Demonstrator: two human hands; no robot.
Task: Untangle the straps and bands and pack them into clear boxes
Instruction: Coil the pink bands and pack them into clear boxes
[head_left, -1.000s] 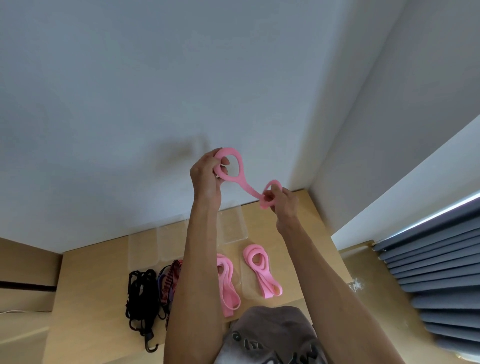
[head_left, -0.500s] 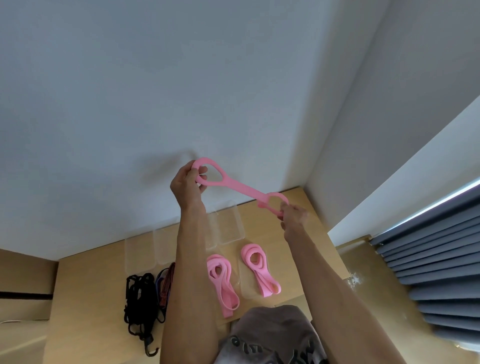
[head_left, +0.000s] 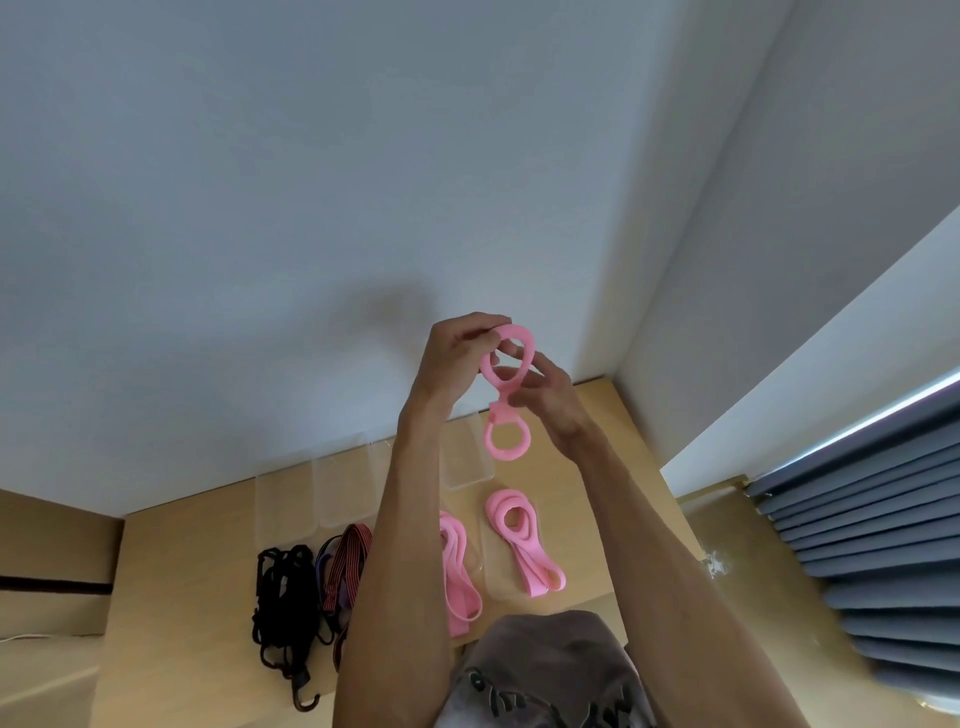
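Raised in front of the wall, a pink figure-eight band (head_left: 506, 439) hangs folded between my hands. My left hand (head_left: 457, 356) pinches its upper loop at the top. My right hand (head_left: 548, 392) grips the band's narrow middle just below that loop, and the lower loop dangles free. On the wooden table (head_left: 208, 623) below lie two more pink bands, one (head_left: 457, 571) partly behind my left forearm and one (head_left: 524, 543) to its right. A black tangle of hooked cords (head_left: 283, 605) and a red-and-black striped strap (head_left: 348, 566) lie left of them.
Several clear boxes (head_left: 337, 493) stand in a row at the table's far edge against the white wall, one (head_left: 465, 460) behind my hands. Grey blinds (head_left: 857, 519) cover the window at right. A grey cap brim (head_left: 545, 670) shows at the bottom.
The band was stretched wide between my hands; now my hands have come together, the band is folded, and one loop hangs down below them.
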